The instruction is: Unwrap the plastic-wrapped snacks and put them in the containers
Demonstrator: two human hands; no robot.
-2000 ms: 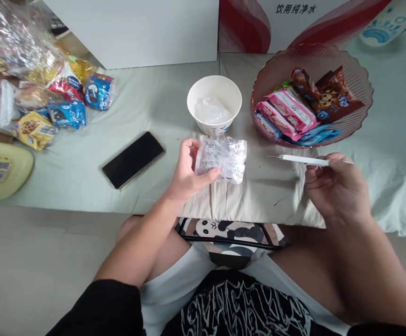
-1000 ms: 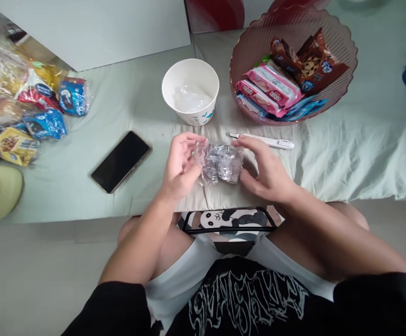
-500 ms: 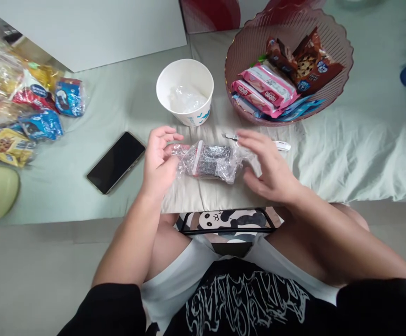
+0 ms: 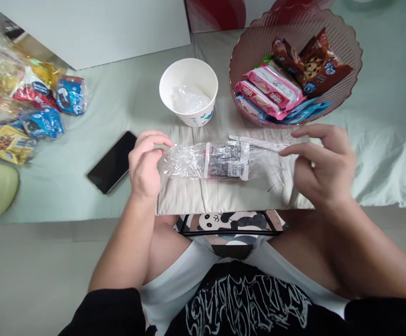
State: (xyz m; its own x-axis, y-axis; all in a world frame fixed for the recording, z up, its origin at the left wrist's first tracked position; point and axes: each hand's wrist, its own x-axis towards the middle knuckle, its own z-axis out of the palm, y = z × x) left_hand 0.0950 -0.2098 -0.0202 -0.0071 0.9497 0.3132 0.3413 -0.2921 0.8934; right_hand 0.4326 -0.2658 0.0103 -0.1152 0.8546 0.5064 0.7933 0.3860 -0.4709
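A clear plastic wrapper (image 4: 220, 161) with a printed label in its middle is stretched out flat between my hands, just above the pale cloth (image 4: 224, 196). My left hand (image 4: 145, 163) pinches its left end. My right hand (image 4: 324, 163) pinches its right end with thumb and forefinger. A white slim tool (image 4: 255, 141) lies on the cloth just behind the wrapper. Beyond it stands a white paper cup (image 4: 189, 91) with crumpled clear plastic inside.
A pink ribbed bowl (image 4: 350, 60) at back right holds pink, brown and blue snack packs. A black phone (image 4: 112, 161) lies left of my left hand. Loose wrapped snacks (image 4: 31, 107) pile at far left. A white box (image 4: 94, 28) stands behind.
My right hand put the white tool down on the cloth and joined the left on the wrapper. Both hands then pulled apart, stretching the crumpled wrapper out long and flat.
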